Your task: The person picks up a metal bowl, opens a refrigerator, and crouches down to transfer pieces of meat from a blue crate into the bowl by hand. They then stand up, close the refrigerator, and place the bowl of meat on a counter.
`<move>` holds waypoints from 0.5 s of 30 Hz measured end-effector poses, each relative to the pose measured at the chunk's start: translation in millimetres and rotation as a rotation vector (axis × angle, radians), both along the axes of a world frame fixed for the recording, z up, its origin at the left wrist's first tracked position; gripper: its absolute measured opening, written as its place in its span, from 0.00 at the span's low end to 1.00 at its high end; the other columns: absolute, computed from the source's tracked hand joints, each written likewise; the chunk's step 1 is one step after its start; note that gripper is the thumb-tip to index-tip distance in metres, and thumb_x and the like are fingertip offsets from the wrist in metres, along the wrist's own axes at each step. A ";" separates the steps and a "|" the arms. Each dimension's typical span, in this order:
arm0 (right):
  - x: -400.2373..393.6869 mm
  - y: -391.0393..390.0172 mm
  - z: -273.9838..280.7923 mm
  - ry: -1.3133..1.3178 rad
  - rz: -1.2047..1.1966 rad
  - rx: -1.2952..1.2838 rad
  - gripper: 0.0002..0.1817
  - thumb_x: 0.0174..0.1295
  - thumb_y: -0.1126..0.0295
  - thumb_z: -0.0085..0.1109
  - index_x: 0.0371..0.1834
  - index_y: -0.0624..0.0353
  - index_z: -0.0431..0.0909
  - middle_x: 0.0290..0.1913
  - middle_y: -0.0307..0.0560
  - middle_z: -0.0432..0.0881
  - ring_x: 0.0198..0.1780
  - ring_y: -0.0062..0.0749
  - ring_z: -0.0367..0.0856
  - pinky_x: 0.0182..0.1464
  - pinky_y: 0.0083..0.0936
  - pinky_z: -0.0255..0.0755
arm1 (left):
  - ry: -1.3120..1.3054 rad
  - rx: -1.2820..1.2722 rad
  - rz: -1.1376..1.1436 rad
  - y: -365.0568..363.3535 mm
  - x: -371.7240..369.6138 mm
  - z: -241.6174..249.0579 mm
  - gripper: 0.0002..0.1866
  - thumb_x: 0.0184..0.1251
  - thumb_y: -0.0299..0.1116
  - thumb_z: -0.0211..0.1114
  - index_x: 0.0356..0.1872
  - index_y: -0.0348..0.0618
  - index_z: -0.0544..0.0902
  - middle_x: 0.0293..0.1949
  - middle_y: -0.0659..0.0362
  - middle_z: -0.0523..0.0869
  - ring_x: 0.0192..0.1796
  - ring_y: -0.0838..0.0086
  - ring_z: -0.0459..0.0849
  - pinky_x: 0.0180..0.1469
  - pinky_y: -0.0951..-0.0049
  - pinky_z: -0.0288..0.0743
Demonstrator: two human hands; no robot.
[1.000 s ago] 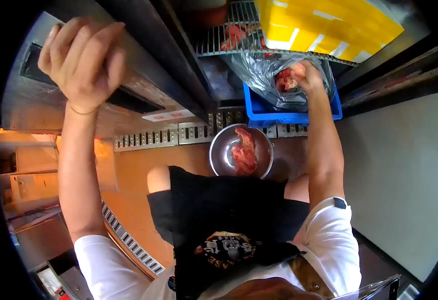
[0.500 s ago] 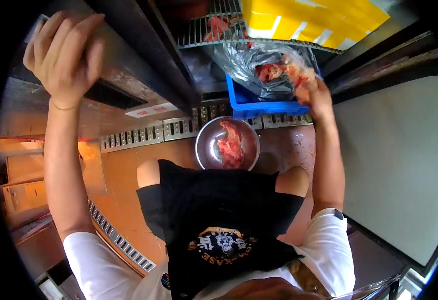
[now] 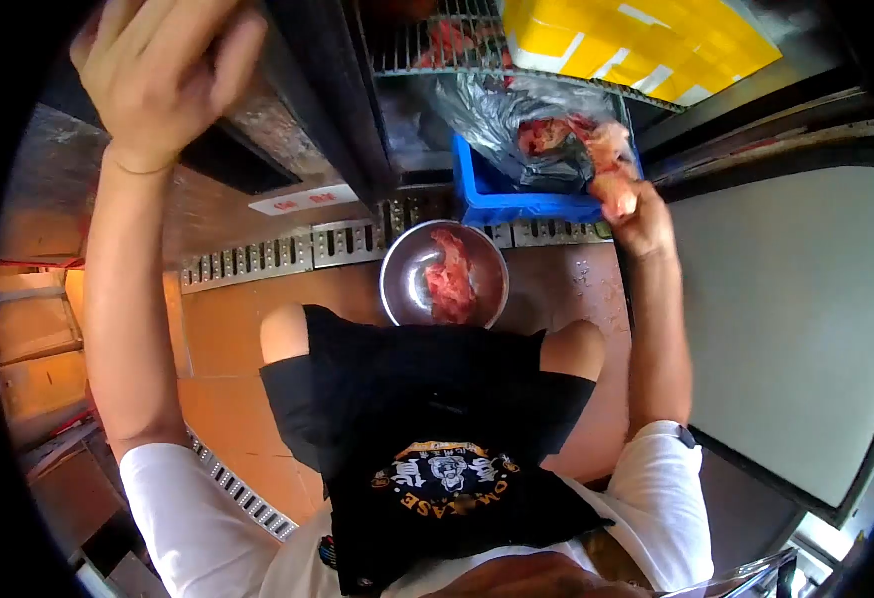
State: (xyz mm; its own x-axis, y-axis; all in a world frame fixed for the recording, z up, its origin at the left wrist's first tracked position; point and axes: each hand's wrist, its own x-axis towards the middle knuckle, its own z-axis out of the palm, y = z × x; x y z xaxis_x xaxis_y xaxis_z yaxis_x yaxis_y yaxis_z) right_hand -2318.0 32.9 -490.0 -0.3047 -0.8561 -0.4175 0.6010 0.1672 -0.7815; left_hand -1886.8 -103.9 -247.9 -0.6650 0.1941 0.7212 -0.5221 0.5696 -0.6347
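Between the thumb and fingers of your right hand (image 3: 646,224) is the near end of a long piece of meat (image 3: 611,164), gripped low. From that grip it runs up and away, over the side of the blue crate (image 3: 532,207), to the mouth of the grey bag (image 3: 482,125); whether its far end hangs free or catches on the meat inside (image 3: 542,137), you can't tell. It looks wet, pale with fat in places, so expect it slippery, floppy and fairly weighty, perhaps stiffer if bone runs through it. A fingertip pinch at one end seems chancy; a fuller grasp nearer its middle should carry it better. Below and left of the grip, the steel bowl (image 3: 393,297) holds another piece (image 3: 451,279). Your left hand (image 3: 163,85) is raised, fingers curled; what it holds, if anything, you can't tell.
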 end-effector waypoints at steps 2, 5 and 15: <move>20.3 16.9 -12.4 -0.162 -0.104 -0.014 0.19 0.67 0.66 0.48 0.58 0.60 0.74 0.49 0.51 0.82 0.43 0.37 0.85 0.34 0.28 0.84 | 0.020 -0.032 0.032 12.1 -7.0 0.7 0.07 0.44 0.28 0.62 0.28 0.42 0.81 0.27 0.58 0.79 0.45 0.61 0.81 0.67 0.54 0.59; 32.5 29.5 -49.1 -0.460 -0.072 -0.144 0.21 0.67 0.65 0.49 0.61 0.61 0.73 0.53 0.52 0.81 0.47 0.42 0.84 0.37 0.19 0.85 | 0.036 -0.049 0.056 13.9 -7.6 0.9 0.07 0.44 0.27 0.62 0.28 0.42 0.81 0.27 0.58 0.80 0.45 0.61 0.81 0.68 0.53 0.59; 100.2 2.8 -56.1 -0.383 -0.076 -0.095 0.14 0.69 0.60 0.57 0.54 0.50 0.76 0.50 0.39 0.82 0.43 0.28 0.83 0.35 0.23 0.76 | -0.010 -0.113 0.009 -8.6 3.4 0.9 0.07 0.46 0.26 0.62 0.29 0.42 0.81 0.27 0.57 0.78 0.43 0.60 0.81 0.63 0.55 0.61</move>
